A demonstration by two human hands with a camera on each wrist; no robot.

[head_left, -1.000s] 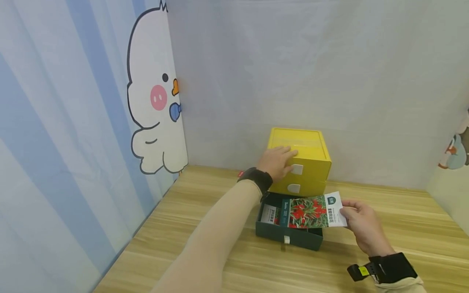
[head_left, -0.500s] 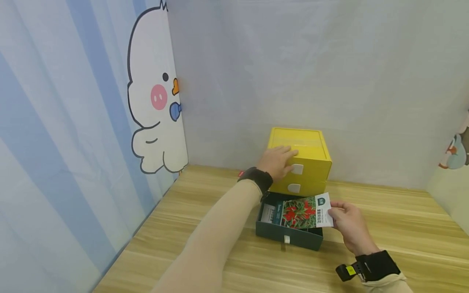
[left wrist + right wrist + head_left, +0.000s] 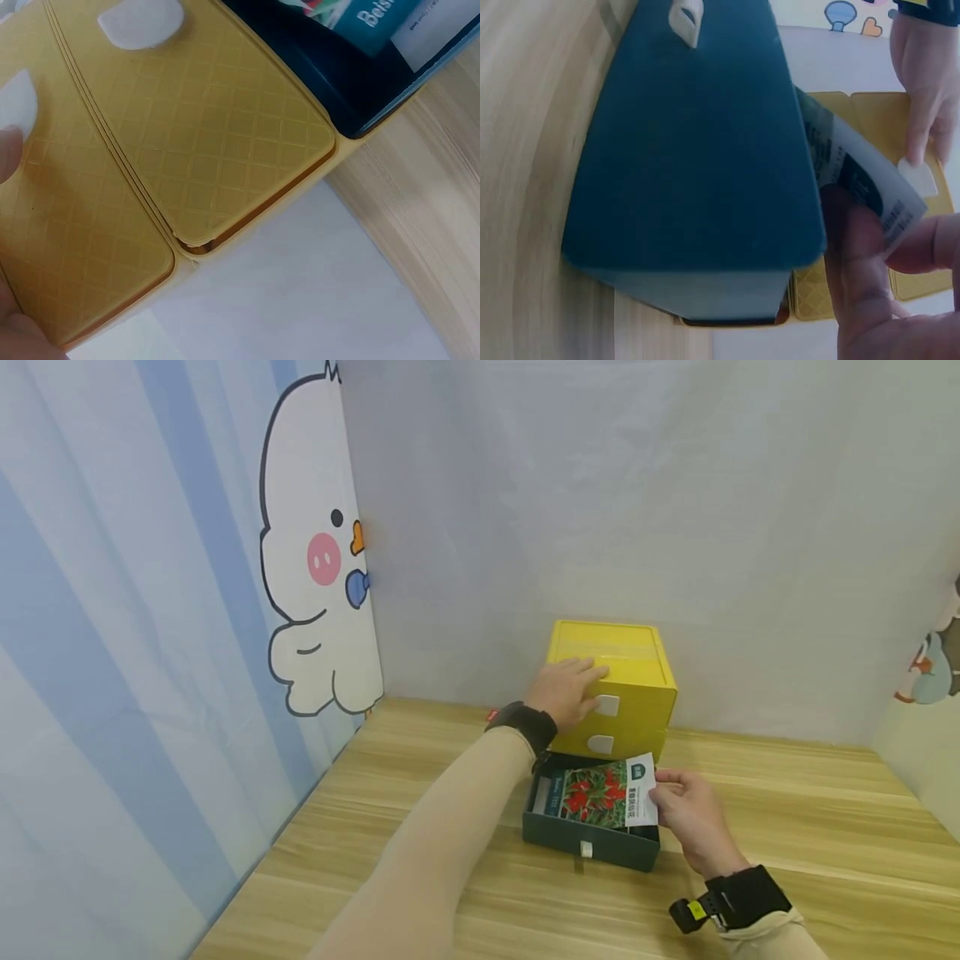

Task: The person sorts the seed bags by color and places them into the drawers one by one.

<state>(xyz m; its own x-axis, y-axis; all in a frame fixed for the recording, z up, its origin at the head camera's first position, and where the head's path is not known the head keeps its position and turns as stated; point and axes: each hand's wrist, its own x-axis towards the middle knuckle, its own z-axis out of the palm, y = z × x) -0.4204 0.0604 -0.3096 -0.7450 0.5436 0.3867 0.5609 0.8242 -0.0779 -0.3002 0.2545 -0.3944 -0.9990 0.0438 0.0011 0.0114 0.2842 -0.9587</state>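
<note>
My right hand [image 3: 690,818] pinches the white end of a seed packet [image 3: 596,793] printed with red flowers. The packet lies slantwise over a dark green drawer [image 3: 592,842], its left end down inside and its right end over the rim. Another packet [image 3: 442,30] shows inside the drawer in the left wrist view. The drawer is pulled out from the bottom of a yellow drawer cabinet [image 3: 637,714]. On the cabinet's top left front corner rests my left hand [image 3: 562,692], fingers extended over the top and thumb close to the upper white tab [image 3: 608,705].
Below the upper tab, another white tab [image 3: 600,744] marks the middle drawer. A white pull loop [image 3: 686,19] sticks out from the green drawer's front. The wooden table [image 3: 750,793] runs back to a grey-white curtain [image 3: 637,485]; a blue striped curtain [image 3: 135,652] hangs at left.
My right hand has moved left with the seed packet, bringing it farther over the green drawer and covering more of the packet inside. My left hand has stayed on the cabinet.
</note>
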